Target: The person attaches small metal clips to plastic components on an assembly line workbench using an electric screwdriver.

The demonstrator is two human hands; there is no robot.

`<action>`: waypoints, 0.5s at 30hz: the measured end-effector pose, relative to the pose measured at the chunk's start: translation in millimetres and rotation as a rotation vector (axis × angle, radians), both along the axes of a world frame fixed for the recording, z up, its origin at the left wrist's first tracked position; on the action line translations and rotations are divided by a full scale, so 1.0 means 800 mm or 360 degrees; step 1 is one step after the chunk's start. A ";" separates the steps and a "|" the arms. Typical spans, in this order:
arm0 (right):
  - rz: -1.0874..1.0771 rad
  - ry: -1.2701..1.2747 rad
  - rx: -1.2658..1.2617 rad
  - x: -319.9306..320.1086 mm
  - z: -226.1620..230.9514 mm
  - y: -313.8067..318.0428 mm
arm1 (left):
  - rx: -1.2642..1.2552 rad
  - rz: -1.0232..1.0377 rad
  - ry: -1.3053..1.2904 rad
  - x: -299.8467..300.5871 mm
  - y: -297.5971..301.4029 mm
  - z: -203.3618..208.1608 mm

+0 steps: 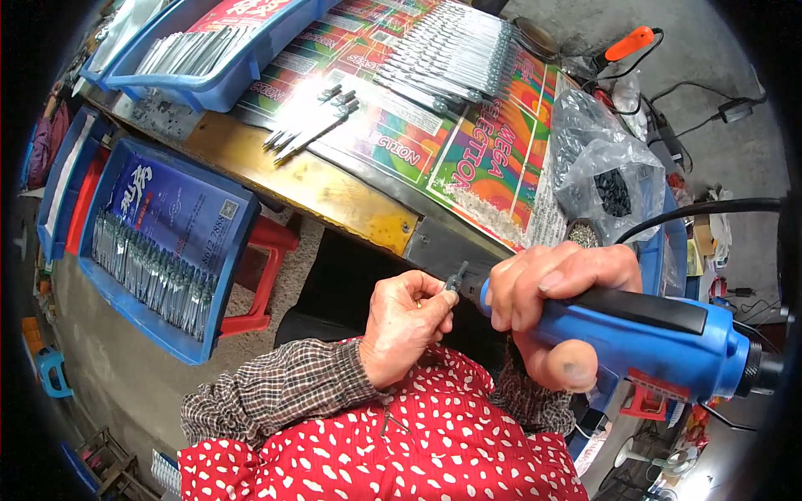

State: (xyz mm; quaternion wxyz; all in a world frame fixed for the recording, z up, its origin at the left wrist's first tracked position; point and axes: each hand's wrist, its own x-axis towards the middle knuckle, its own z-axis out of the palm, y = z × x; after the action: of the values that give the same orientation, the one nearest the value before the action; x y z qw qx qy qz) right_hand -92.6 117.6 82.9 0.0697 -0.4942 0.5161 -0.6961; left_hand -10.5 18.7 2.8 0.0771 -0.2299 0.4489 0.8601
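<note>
My left hand [409,326] is closed, with thumb and forefinger pinching a small dark grey part [456,278] whose thin tip points up. My right hand [560,292] wraps round a blue power tool [652,334] with a black grip panel. The tool's front end lies just right of the pinched part, apart from it. Beyond my hands, on the table, a few slim metal rods with dark heads [322,121] lie together. A dense stack of similar silvery rods [455,54] is farther back.
Colourful printed sheets [401,150] cover the tabletop. Blue trays of rods stand at the far left [225,88] and on a red stool [267,250], its rim [230,292] below the table edge. Clear plastic bags [585,142] hold dark small parts. A black cable [702,213] arches at right.
</note>
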 end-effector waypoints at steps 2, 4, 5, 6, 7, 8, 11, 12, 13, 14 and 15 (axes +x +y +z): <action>0.0016 -0.0083 -0.0024 0.001 -0.002 -0.001 | 0.0006 0.0019 0.0011 0.000 0.001 -0.003; 0.0029 -0.0162 -0.0049 0.000 -0.003 -0.001 | -0.0041 0.0027 0.0034 -0.001 0.003 -0.005; 0.0059 -0.0150 -0.0044 -0.001 -0.003 -0.001 | -0.0041 0.0027 0.0039 -0.001 0.003 -0.005; 0.0089 -0.0137 -0.0039 -0.003 -0.002 -0.001 | -0.0049 0.0021 0.0036 -0.001 0.003 -0.005; 0.0090 -0.0132 -0.0041 -0.005 0.000 -0.001 | -0.0060 0.0018 0.0032 -0.001 0.002 -0.005; 0.0147 -0.0112 0.0017 -0.008 0.003 0.001 | -0.0062 0.0019 0.0037 -0.001 0.001 -0.003; 0.0218 -0.0019 0.0130 -0.012 0.005 0.004 | -0.0031 -0.0019 0.0022 0.000 -0.003 0.000; 0.0218 -0.0045 0.0042 -0.011 0.000 0.004 | -0.0010 -0.0033 0.0012 0.001 -0.004 0.001; 0.0216 -0.0065 -0.0047 -0.010 -0.003 0.004 | 0.0009 -0.0049 0.0008 0.000 -0.005 0.002; -0.0044 -0.0151 -0.0124 0.003 -0.006 0.002 | 0.0001 -0.0048 0.0019 -0.001 -0.006 0.002; -0.0042 -0.0140 -0.0133 0.004 -0.007 0.005 | -0.0014 -0.0069 0.0014 -0.002 -0.006 0.001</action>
State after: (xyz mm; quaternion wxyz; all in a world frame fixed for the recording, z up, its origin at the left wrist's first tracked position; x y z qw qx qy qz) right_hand -89.7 121.3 77.4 0.0625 -0.4586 0.4895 -0.7391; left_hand -11.8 14.3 3.4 0.0927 -0.2167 0.4579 0.8572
